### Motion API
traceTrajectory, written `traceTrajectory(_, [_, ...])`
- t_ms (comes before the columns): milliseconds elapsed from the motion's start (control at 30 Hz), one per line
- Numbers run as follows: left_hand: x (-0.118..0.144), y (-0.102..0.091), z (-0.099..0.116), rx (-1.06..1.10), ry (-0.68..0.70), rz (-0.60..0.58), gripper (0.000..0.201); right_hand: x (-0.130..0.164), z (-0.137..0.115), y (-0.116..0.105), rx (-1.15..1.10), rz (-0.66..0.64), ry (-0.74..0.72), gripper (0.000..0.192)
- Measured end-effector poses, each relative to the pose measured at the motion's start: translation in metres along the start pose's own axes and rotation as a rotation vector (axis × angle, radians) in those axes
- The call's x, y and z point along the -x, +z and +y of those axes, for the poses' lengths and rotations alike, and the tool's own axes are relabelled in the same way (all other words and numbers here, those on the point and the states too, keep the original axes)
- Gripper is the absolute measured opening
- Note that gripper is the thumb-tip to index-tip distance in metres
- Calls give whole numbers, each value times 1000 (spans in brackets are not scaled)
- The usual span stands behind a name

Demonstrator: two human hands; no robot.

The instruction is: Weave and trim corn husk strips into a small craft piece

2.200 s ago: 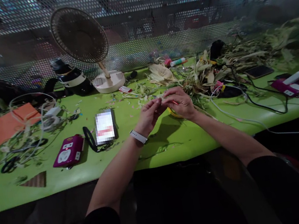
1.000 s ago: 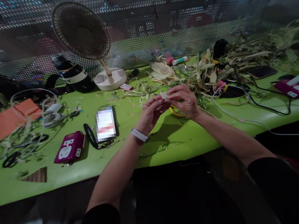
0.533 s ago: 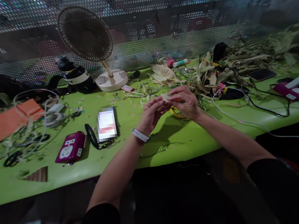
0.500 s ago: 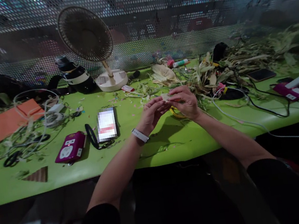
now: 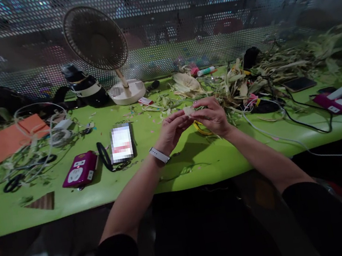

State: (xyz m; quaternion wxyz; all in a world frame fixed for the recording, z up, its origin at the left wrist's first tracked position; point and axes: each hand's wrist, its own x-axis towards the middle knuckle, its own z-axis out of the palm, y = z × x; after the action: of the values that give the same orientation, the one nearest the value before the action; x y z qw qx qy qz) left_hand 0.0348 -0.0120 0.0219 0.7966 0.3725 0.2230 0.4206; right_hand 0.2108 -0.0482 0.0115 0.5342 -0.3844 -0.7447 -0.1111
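Left hand [image 5: 174,130]: fingers curled, tips pinching a small pale piece [image 5: 189,111]. Right hand [image 5: 214,117]: fingers bent, thumb and fingertips gripping the same piece. Piece position: right of the lit phone [image 5: 121,142], above the green table [image 5: 143,143]. Fan [image 5: 96,39]: behind the phone

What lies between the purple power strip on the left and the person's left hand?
In the head view, a black strap and a lit smartphone lie between the purple power strip and the left hand.
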Motion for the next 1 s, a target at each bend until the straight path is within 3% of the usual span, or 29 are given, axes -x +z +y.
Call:
traceTrajectory(233, [0, -3, 0, -10, -37, 33, 20, -1, 3, -3, 21, -96, 27, 8])
traceTrajectory(600, [0, -1, -3, -23, -9, 23, 20, 0, 2, 0, -64, -71, 78, 6])
traceTrajectory(833, [3, 0, -6, -79, 92, 10, 27, -1, -10, 10, -123, 36, 215, 13])
traceTrajectory(1000, [4, -1, -7, -114, 133, -8, 30, 2, -9, 15, -242, 38, 343, 19])
